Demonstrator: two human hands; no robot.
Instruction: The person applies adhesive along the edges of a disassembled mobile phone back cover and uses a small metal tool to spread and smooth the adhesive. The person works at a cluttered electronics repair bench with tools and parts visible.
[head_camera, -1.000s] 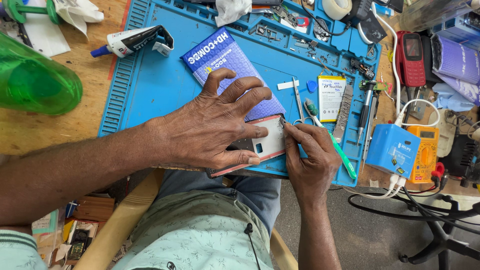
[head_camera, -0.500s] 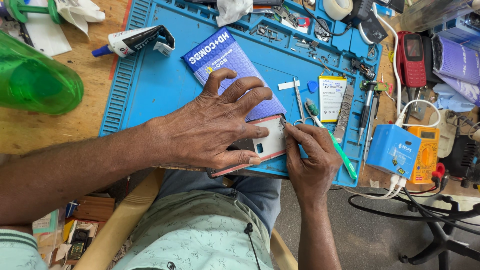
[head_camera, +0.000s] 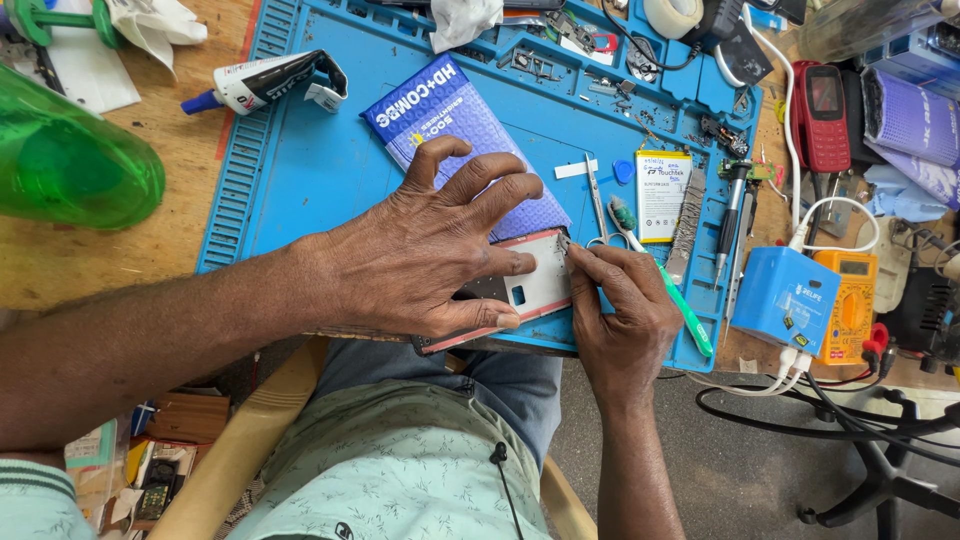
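Phone: a flat white, red-edged phone body (head_camera: 535, 290) is laid on the blue silicone mat (head_camera: 320, 170), long axis running left-right.
Left hand (head_camera: 420, 250): spread flat, pressed onto it.
Right hand (head_camera: 620, 310): grip pinched on a thin metal tool (head_camera: 566, 243) at the phone's far-right corner.

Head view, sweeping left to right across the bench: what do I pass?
Green bottle → glue tube → left hand → right hand → blue box → orange meter
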